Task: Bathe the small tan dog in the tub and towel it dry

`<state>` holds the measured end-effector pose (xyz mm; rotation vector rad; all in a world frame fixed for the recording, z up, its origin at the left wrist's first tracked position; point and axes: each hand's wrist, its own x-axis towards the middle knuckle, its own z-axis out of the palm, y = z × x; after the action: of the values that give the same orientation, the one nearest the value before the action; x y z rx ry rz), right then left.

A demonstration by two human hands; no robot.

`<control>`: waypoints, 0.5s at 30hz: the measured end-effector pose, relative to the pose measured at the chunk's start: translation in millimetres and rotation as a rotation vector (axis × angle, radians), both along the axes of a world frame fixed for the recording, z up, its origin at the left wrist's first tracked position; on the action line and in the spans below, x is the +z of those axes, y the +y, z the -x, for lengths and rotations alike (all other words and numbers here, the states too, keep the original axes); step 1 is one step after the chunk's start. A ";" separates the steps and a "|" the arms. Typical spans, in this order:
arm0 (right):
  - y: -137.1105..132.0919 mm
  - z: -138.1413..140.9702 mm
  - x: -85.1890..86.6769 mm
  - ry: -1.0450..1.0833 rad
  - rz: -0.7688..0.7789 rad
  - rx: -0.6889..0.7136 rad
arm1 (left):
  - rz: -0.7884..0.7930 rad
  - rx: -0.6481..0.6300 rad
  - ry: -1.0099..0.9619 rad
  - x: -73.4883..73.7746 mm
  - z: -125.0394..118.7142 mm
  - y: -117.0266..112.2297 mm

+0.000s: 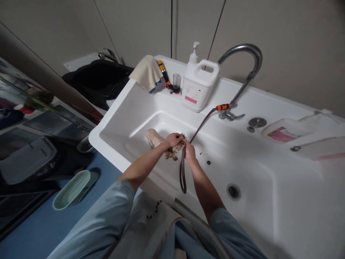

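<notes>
Both my hands are down in a large white tub (258, 180). My left hand (174, 139) is closed around the end of a wet, tan furry thing (155, 138) that lies on the tub floor; I cannot make out what it is. My right hand (190, 153) is closed on a thin brown hose (201, 126) right beside it. The hose loops down below my wrist and runs up to an orange fitting (223, 107) at the chrome tap (244, 68).
A white pump jug (198, 84), a beige cloth (147, 73) and a small cup (176, 83) stand on the tub's back ledge. A flat pink-labelled container (283, 131) lies at right. A drain (233, 191) sits near me. A black basin (98, 79) is at left, a green bowl (71, 190) on the blue floor.
</notes>
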<state>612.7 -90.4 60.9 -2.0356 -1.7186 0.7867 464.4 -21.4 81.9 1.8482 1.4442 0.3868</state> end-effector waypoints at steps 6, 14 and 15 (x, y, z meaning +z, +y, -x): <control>7.6 7.1 10.9 0.025 0.022 -0.028 | -0.017 0.002 0.024 1.6 -1.8 0.8; 8.2 -9.9 -16.7 0.006 0.003 -0.025 | 0.009 -0.006 0.071 -3.3 -4.5 -3.5; 4.8 -14.1 -22.2 0.003 -0.016 -0.023 | 0.005 -0.010 0.068 -4.0 -3.8 -3.4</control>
<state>626.8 -85.6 38.6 -2.0391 -1.6907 0.7663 468.2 -24.8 78.0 1.8794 1.4793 0.3180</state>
